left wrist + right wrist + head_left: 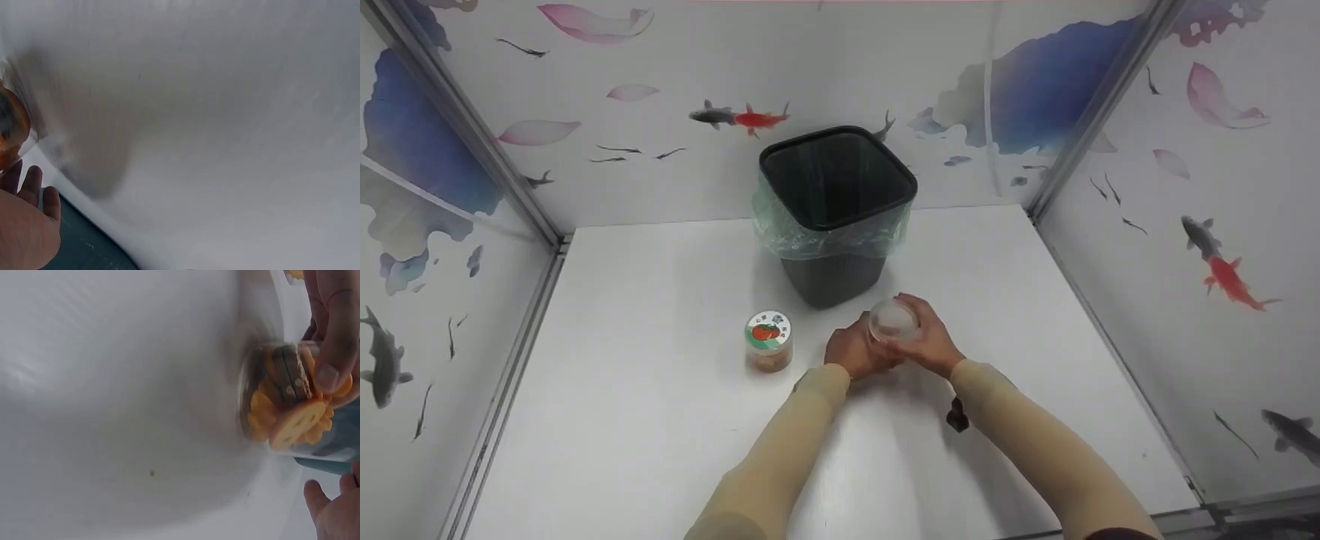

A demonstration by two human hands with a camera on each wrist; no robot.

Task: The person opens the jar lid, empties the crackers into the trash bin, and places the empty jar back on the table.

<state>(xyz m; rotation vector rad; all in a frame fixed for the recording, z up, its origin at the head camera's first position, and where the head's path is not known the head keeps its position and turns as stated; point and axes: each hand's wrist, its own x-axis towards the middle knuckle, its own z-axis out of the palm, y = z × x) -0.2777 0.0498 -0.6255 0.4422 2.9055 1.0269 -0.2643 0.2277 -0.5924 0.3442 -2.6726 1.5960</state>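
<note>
In the head view a clear round jar (893, 319) with a whitish translucent top is between both hands. My left hand (855, 349) grips it from the left, low down. In the right wrist view that hand's thumb (332, 365) presses the jar wall. My right hand (934, 337) curls round the jar's top from the right. Inside the jar (287, 396) are orange cookie-like pieces and a dark one. Several loosely spread fingers (318, 495) of the right hand show below it. The left wrist view shows only part of the jar (14, 129) and some fingers (34, 183).
A second jar (769, 341), its white lid printed with red fruit, stands left of the hands. Behind them stands a black bin (840, 277) lined with a green-tinted bag (780, 225). Printed panels (660, 67) enclose the white table (660, 390).
</note>
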